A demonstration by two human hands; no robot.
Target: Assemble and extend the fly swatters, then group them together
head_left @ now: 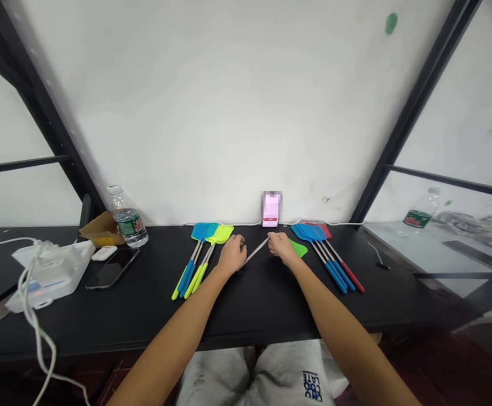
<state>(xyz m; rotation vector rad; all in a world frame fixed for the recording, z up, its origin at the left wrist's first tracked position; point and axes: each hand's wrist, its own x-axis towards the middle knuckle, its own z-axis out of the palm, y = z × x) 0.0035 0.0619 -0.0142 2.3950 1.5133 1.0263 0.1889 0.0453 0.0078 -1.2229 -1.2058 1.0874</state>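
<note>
My right hand (283, 248) pinches the thin metal rod of a fly swatter (299, 248) near its green head, which shows to the right of my fingers. The rod slants down to the left, toward my left wrist, where its far end is hidden. My left hand (232, 254) is low over the table, fingers loosely bent and apart, with no visible grip. Beside it lie several blue fly swatters (203, 231) and yellow-green fly swatters (222, 233), handles toward me. Right of my right hand, several blue fly swatters (309, 232) and a red fly swatter (350, 276) lie fanned out.
A lit phone (271, 210) leans on the wall behind the black table (262, 304). At the left are a water bottle (129, 220), a cardboard box (102, 230), a dark phone (113, 269), a white case (104, 253) and a power strip (55, 276) with cables. A short cable (380, 256) lies right.
</note>
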